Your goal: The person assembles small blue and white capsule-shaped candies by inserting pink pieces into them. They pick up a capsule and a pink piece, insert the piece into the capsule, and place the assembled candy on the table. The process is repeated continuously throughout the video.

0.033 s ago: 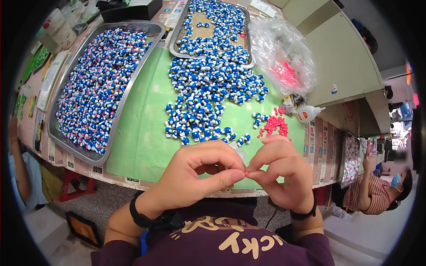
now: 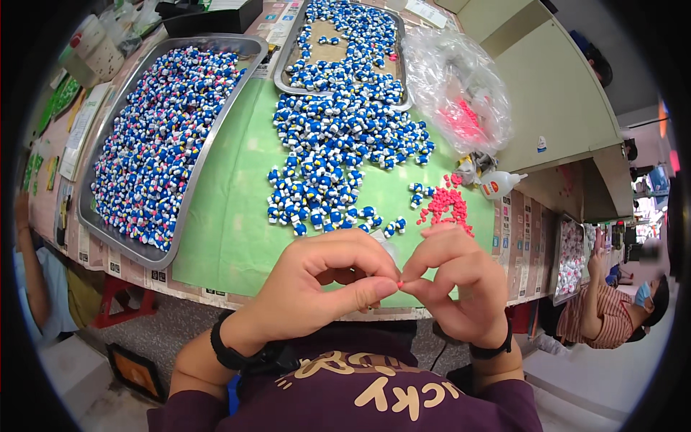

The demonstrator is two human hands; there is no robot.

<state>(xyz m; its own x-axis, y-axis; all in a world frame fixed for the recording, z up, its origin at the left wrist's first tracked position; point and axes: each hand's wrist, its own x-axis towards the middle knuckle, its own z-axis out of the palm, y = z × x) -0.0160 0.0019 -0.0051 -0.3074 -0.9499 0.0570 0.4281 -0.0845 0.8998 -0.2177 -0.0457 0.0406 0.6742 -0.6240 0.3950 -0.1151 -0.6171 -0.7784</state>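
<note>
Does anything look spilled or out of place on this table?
Possibly. Many blue-and-white pieces lie heaped on the green mat just beyond the near end of the far metal tray, which looks like a spill, though they may have been tipped out deliberately. A pinkish-red bit also stands out at that tray's right side.
</note>
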